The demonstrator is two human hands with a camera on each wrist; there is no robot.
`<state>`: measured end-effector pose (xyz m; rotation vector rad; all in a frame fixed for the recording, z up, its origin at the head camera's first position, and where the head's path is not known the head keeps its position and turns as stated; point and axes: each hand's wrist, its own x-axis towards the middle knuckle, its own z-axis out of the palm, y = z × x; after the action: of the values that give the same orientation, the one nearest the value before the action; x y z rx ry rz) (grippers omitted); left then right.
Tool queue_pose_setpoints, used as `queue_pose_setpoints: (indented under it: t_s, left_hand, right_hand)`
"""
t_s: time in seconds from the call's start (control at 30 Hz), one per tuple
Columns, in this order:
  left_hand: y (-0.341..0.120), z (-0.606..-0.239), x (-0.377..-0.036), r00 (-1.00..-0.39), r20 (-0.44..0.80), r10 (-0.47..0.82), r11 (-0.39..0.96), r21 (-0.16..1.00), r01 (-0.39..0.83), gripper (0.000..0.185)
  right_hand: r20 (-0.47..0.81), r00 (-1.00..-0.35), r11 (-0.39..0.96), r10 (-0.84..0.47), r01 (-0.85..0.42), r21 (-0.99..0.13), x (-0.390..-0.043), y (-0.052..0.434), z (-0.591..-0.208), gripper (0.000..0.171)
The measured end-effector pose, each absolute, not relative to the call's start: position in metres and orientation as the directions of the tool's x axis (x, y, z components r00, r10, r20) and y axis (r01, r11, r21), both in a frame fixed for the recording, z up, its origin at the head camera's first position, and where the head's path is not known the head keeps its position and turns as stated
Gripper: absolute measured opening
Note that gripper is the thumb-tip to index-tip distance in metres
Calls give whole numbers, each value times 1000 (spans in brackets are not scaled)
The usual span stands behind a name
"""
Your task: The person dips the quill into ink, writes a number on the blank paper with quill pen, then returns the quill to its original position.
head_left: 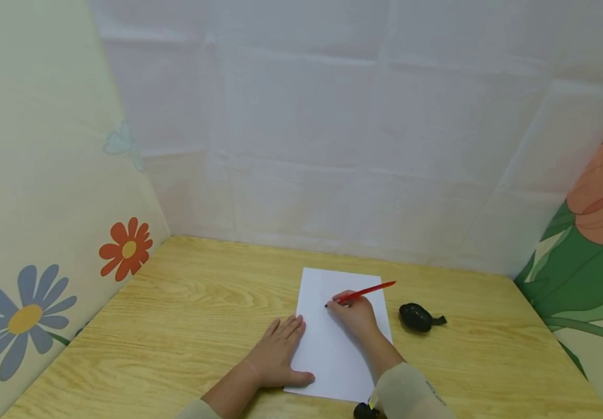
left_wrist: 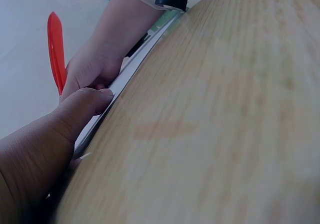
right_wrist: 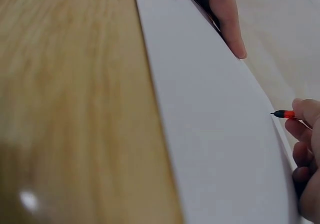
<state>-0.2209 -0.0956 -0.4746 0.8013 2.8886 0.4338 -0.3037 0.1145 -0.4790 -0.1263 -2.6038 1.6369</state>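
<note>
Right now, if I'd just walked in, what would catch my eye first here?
Probably the red pen, pinched in the right hand with its tip near a white sheet of paper in the middle of the wooden table. The left hand lies flat on the table with its thumb along the sheet's near edge. A small black object sits just right of the sheet.
</note>
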Motion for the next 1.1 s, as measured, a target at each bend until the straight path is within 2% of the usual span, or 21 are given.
queue_pose_setpoints:
  t_s: [1.1]
  left_hand:
    - [-96,-476,-222,-852,-31,522,819,296,491,108]
  right_hand:
    - [16,-998,449,56,11,-893,-299,116,-479,15]
